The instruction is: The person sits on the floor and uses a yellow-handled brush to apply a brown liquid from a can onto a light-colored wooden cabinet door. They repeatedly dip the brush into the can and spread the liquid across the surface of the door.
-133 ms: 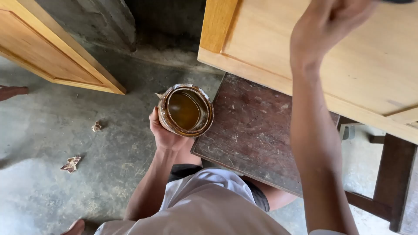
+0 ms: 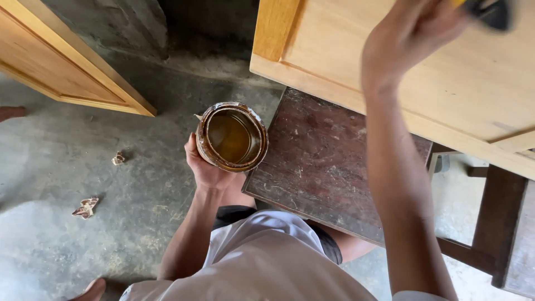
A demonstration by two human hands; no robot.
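One open tin (image 2: pixel 231 136), round, crusted brown about the rim and wall, part-filled with a dark amber liquid. Sits in the left hand (image 2: pixel 206 170), fingers wrapped round its wall from below and behind, mouth up and nearly level. Hangs over the concrete floor (image 2: pixel 83 167), just beside the near-left corner of the dark, scuffed bench (image 2: pixel 329 161), not resting on it.

Probably stiff in the wall and moderately heavy for its size, given the liquid. Likely sticky or slick on the outside (dried drips all down it), so best gripped low round the wall with the palm under the base, well away from the wet rim. Apt to slop if tipped, with no lid in sight.

Right hand (image 2: pixel 407 33) raised over the pale wooden panel (image 2: pixel 446 83) lying across the bench, with a dark tool (image 2: pixel 490 12) showing a touch of yellow just past it. Hard to judge there: fingers cut off by the top edge and blurred, so cannot tell whether closed on the tool or loose, nor what kind of tool.

Also hidden: the tin's base and far wall, the depth of the liquid, most of the left fingertips. Second wooden panel (image 2: pixel 56 61) cropped at upper left. Two crumpled scraps (image 2: pixel 86 207) on the floor, too small to identify.
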